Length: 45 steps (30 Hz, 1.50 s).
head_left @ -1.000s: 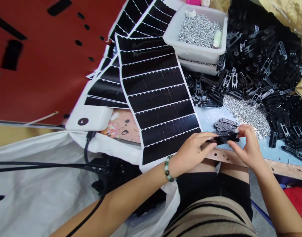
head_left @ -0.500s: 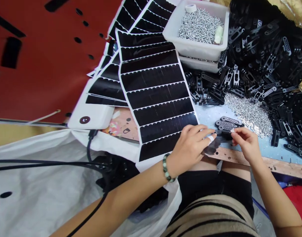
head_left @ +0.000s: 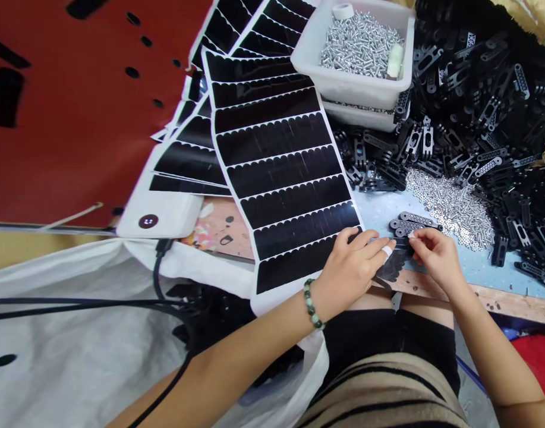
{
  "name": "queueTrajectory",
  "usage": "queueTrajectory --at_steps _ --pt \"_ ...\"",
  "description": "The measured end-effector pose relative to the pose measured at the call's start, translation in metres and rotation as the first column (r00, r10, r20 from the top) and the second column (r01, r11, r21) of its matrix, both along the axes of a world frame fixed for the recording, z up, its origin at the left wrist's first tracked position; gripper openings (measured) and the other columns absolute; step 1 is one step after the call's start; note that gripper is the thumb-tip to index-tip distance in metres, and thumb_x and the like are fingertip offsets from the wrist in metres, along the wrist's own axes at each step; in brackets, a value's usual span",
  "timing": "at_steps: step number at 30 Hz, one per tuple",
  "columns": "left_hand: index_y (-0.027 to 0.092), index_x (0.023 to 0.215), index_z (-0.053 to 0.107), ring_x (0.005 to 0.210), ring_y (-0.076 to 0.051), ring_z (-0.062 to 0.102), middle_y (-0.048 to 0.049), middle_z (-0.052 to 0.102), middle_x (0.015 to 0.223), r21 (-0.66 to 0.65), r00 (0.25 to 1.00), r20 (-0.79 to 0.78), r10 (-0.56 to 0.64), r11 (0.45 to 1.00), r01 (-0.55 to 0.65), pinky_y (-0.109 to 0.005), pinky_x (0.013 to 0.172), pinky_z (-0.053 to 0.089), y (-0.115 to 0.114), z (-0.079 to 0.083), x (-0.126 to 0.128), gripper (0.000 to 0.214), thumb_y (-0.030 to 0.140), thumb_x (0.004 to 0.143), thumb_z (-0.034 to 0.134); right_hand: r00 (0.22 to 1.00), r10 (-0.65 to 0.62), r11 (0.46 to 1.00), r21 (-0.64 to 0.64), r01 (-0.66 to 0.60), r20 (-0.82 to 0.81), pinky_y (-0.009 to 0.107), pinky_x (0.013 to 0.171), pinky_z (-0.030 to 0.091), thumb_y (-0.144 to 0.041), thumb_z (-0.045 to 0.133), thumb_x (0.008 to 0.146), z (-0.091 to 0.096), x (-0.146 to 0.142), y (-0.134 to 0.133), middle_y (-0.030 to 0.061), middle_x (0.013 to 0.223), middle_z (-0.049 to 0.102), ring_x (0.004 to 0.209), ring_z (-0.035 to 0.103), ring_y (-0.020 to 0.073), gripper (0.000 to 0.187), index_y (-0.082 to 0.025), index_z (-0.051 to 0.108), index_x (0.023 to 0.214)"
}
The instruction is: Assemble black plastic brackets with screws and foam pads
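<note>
My left hand point(head_left: 355, 261), white tape on one finger, reaches over the lower right corner of a sheet of black stickers point(head_left: 294, 178). Its fingers close over a dark scalloped film strip point(head_left: 390, 267), which shows beyond the fingertips near the table edge; the thumb is hidden. My right hand point(head_left: 435, 252) is pinched close by, with white at the fingertips. What lies in the pinch, if anything, is hidden. Just past both hands, several black plastic links point(head_left: 408, 223) lie side by side, touching or nearly touching my right fingertips.
Behind stands a white bin point(head_left: 350, 89) of silver screws, stacked on another container. A pile of small metal hardware point(head_left: 459, 208) and a large heap of black links point(head_left: 486, 113) lie on the right. A white device point(head_left: 165, 217) with a cable sits left, beside a red panel point(head_left: 94, 142).
My right hand has moved left, closer to my left hand. More of the dark scalloped film shows below my left fingers. The whole view has shifted slightly.
</note>
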<state>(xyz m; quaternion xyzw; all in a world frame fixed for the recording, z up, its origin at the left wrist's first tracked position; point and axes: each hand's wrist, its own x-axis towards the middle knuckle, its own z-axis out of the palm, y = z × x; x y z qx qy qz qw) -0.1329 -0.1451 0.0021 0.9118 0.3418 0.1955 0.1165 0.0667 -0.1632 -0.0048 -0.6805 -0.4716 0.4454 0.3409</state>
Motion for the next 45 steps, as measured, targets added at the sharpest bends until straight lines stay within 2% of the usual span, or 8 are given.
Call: queueTrajectory --at_steps 4,8,14,19,23,37,42,45 --pt "0.017 0.116 0.061 0.104 -0.023 0.058 -0.0057 0.07 0.1 0.002 1.0 -0.014 0.015 1.0 -0.015 -0.045 0.095 0.033 0.001 0.0 0.005 0.03 0.011 0.091 0.045 0.999 0.033 0.999 -0.014 -0.033 0.037 0.024 0.046 0.043 -0.039 0.058 0.079 0.004 -0.001 0.002 -0.0017 0.058 0.057 0.048 0.055 0.0127 0.021 -0.019 0.062 0.082" --pt "0.018 0.118 0.061 0.106 -0.023 0.058 -0.0063 0.07 0.103 -0.039 1.0 -0.018 0.014 0.999 -0.015 -0.046 0.097 0.032 0.0 0.002 0.004 0.034 0.009 0.09 0.043 0.993 0.091 0.995 -0.036 -0.088 0.072 0.024 0.048 0.043 -0.035 0.057 0.08 0.009 0.001 0.005 -0.0031 0.052 0.055 0.046 0.053 0.0125 0.016 -0.019 0.06 0.079" --pt "0.02 0.118 0.06 0.112 -0.022 0.058 -0.0066 0.067 0.118 -0.088 0.999 0.041 0.017 0.996 -0.013 -0.044 0.098 0.031 -0.004 0.001 -0.003 0.037 0.006 0.09 0.04 0.995 0.062 0.994 -0.088 -0.068 -0.072 0.024 0.049 0.042 -0.038 0.059 0.079 0.009 0.003 0.006 -0.004 0.049 0.056 0.044 0.054 0.012 0.019 -0.019 0.059 0.08" --pt "0.019 0.117 0.061 0.11 -0.021 0.059 -0.0061 0.067 0.117 -0.083 0.999 0.049 0.023 0.996 -0.019 -0.044 0.098 0.03 -0.006 0.0 -0.003 0.036 0.006 0.091 0.038 0.97 -0.02 0.993 -0.12 -0.01 -0.242 0.023 0.046 0.042 -0.042 0.064 0.075 0.006 0.003 0.006 -0.0049 0.046 0.055 0.041 0.051 0.0112 0.024 -0.019 0.058 0.077" --pt "0.018 0.117 0.061 0.11 -0.021 0.059 -0.0064 0.068 0.117 -0.067 0.999 0.042 0.027 0.997 -0.024 -0.044 0.098 0.03 -0.006 -0.001 -0.003 0.037 0.005 0.091 0.038 0.966 -0.046 0.993 -0.119 0.016 -0.253 0.023 0.046 0.042 -0.042 0.065 0.075 0.006 0.001 0.006 -0.0049 0.046 0.056 0.041 0.051 0.0105 0.024 -0.018 0.058 0.077" --pt "0.022 0.121 0.059 0.106 -0.023 0.059 -0.0058 0.068 0.115 -0.088 0.999 0.032 0.028 0.996 -0.025 -0.046 0.097 0.031 -0.004 -0.001 0.001 0.043 0.003 0.086 0.042 0.992 0.066 0.998 0.008 -0.068 0.103 0.026 0.05 0.043 -0.036 0.054 0.082 0.005 -0.005 0.003 -0.0011 0.061 0.057 0.049 0.055 0.0135 0.017 -0.02 0.058 0.079" --pt "0.021 0.12 0.06 0.104 -0.024 0.057 -0.0068 0.069 0.109 -0.13 0.999 0.026 0.037 0.991 -0.033 -0.049 0.097 0.03 -0.001 -0.001 0.004 0.045 0.001 0.082 0.044 0.878 0.128 0.98 0.075 -0.182 0.461 0.028 0.058 0.042 -0.03 0.055 0.082 0.009 -0.003 0.003 -0.0005 0.066 0.056 0.057 0.053 0.0158 0.008 -0.022 0.053 0.081" --pt "0.019 0.119 0.062 0.105 -0.026 0.054 -0.0088 0.067 0.109 -0.216 0.998 0.051 0.038 0.976 -0.026 -0.05 0.095 0.032 0.003 0.001 0.002 0.048 0.001 0.077 0.047 0.789 0.122 0.97 0.097 -0.224 0.602 0.03 0.059 0.042 -0.036 0.058 0.083 0.015 0.003 0.001 0.0034 0.08 0.058 0.065 0.055 0.0183 0.016 -0.022 0.052 0.089"
